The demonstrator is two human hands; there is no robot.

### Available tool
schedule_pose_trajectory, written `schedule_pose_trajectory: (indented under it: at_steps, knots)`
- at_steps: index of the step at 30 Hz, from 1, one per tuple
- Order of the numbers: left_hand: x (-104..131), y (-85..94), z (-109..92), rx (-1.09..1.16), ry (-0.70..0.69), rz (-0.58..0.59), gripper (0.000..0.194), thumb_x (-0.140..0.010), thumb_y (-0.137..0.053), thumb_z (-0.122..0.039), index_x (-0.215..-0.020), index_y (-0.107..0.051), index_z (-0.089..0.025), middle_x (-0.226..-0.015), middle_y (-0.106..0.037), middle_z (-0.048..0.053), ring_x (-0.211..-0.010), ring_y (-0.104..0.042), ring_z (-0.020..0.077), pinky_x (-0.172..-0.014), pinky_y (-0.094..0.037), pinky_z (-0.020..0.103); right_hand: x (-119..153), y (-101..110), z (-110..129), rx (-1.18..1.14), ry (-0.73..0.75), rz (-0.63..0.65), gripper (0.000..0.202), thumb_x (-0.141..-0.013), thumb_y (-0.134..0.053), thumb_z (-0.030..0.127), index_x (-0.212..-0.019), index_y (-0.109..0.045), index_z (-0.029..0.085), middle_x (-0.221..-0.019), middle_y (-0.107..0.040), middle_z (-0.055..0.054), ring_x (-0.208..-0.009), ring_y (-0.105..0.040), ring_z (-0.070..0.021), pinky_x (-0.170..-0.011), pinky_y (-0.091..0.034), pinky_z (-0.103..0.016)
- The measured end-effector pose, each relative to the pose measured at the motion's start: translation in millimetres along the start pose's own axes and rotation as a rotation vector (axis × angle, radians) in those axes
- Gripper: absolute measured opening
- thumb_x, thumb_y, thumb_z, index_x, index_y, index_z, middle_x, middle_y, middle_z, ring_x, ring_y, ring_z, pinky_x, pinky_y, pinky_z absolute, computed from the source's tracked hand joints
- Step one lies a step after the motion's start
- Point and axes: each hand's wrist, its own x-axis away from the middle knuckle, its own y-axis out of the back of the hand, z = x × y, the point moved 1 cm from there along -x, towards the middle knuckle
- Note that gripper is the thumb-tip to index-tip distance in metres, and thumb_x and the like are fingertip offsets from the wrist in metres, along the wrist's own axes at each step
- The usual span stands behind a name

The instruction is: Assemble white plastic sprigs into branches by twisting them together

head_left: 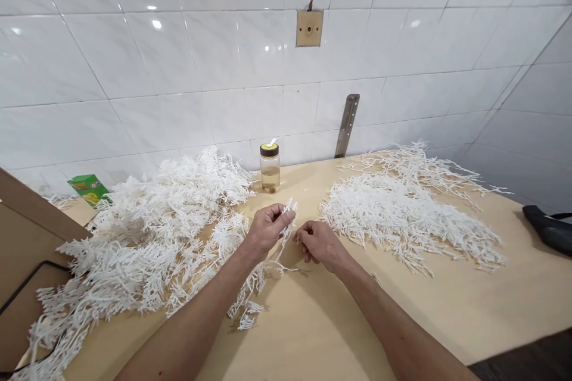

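Note:
My left hand [270, 229] is closed around a white branching plastic sprig [288, 233], whose tips stick up past the thumb and whose thin stem hangs below. Just to its right, my right hand [319, 244] has its thumb and fingers pinched together; whatever they hold, if anything, is too small to make out. A big loose heap of white branched sprigs [147, 232] spreads on the left of the table, some of it under my left forearm. On the right lies a flatter pile of short white pieces [397, 214], with bare white stems [424, 166] behind it.
A capped jar [270, 172] with liquid stands near the tiled wall. A metal bracket [347, 125] leans there. A green carton [88, 189] and a brown box edge [31, 274] are at left; a black object [549, 229] is at the right edge.

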Motion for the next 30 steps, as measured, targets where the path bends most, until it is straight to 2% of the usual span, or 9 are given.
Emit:
schedule_pose_trajectory:
  at_steps: [3,8,10,12,15,17,20,24,30]
  knots:
    - [-2.6,3.6,0.1,0.054,0.04,-0.013,0.045,-0.061,-0.08,-0.053,-0.064,-0.056,-0.015,-0.053,-0.043,-0.007,-0.043,-0.031,0.0032,-0.042,-0.022,0.02,0.0,15.4,2.7,0.073,0.067,-0.151,0.02,-0.079,-0.056,0.036,-0.075,-0.06,0.017,-0.05,-0.055,0.003,-0.036,-0.051,-0.0107,-0.041,-0.04,-0.023]
    - [-10.1,11.8,17.7,0.085,0.104,-0.083,0.045,-0.062,-0.079,-0.054,-0.063,-0.057,-0.016,-0.056,-0.051,-0.004,-0.04,-0.033,0.0034,-0.038,-0.019,0.021,3.5,61.4,9.9,0.414,0.183,-0.657,0.027,-0.077,-0.059,0.046,-0.077,-0.061,0.018,-0.064,-0.064,-0.004,-0.053,-0.059,-0.0174,-0.061,-0.046,-0.032]
    - [-10.7,11.6,20.9,0.087,0.12,-0.096,0.045,-0.062,-0.08,-0.053,-0.062,-0.056,-0.015,-0.058,-0.054,-0.003,-0.041,-0.035,0.0033,-0.038,-0.021,0.02,4.9,67.0,11.0,0.48,0.286,-0.775,0.029,-0.077,-0.06,0.046,-0.081,-0.064,0.017,-0.074,-0.066,-0.008,-0.062,-0.06,-0.0194,-0.069,-0.047,-0.035]
    - [-9.9,10.0,20.8,0.086,0.136,-0.107,0.044,-0.061,-0.08,-0.052,-0.062,-0.057,-0.015,-0.06,-0.056,-0.002,-0.042,-0.036,0.0033,-0.038,-0.022,0.019,6.3,59.1,11.6,0.44,0.376,-0.69,0.032,-0.081,-0.057,0.047,-0.085,-0.066,0.017,-0.079,-0.067,-0.009,-0.064,-0.06,-0.0188,-0.07,-0.047,-0.035]
    - [-8.8,8.0,19.8,0.089,0.133,-0.118,0.043,-0.062,-0.08,-0.051,-0.063,-0.059,-0.014,-0.058,-0.055,-0.002,-0.042,-0.038,0.0035,-0.039,-0.025,0.019,10.4,32.2,13.6,0.329,0.433,-0.377,0.031,-0.086,-0.054,0.047,-0.088,-0.068,0.019,-0.08,-0.069,-0.006,-0.063,-0.061,-0.0172,-0.066,-0.049,-0.031]
    - [-9.1,7.5,21.2,0.085,0.127,-0.122,0.042,-0.063,-0.08,-0.051,-0.063,-0.059,-0.015,-0.052,-0.051,-0.004,-0.04,-0.036,0.0038,-0.039,-0.026,0.019,13.9,15.9,15.7,0.304,0.457,-0.266,0.027,-0.086,-0.057,0.043,-0.089,-0.069,0.02,-0.082,-0.071,-0.005,-0.064,-0.062,-0.0167,-0.064,-0.049,-0.03]
    - [-10.1,7.0,25.5,0.072,0.124,-0.132,0.042,-0.064,-0.079,-0.051,-0.062,-0.056,-0.016,-0.047,-0.044,-0.007,-0.038,-0.034,0.0039,-0.038,-0.025,0.019,16.8,3.9,17.5,0.313,0.533,-0.264,0.019,-0.086,-0.059,0.035,-0.087,-0.071,0.02,-0.086,-0.072,-0.005,-0.066,-0.063,-0.0155,-0.065,-0.05,-0.029]
    - [-10.1,4.7,28.3,0.062,0.121,-0.169,0.043,-0.063,-0.079,-0.051,-0.062,-0.055,-0.017,-0.046,-0.043,-0.007,-0.037,-0.035,0.0043,-0.037,-0.024,0.019,15.0,1.8,15.3,0.365,0.619,-0.319,0.015,-0.086,-0.059,0.029,-0.084,-0.071,0.02,-0.085,-0.072,-0.005,-0.064,-0.062,-0.0145,-0.063,-0.049,-0.028]
    - [-9.3,2.1,29.4,0.043,0.131,-0.19,0.044,-0.062,-0.08,-0.053,-0.061,-0.054,-0.017,-0.046,-0.04,-0.008,-0.037,-0.034,0.0037,-0.037,-0.025,0.018,12.4,-0.7,12.4,0.405,0.559,-0.359,0.015,-0.084,-0.058,0.028,-0.077,-0.068,0.02,-0.081,-0.071,-0.004,-0.061,-0.061,-0.0145,-0.063,-0.047,-0.028]
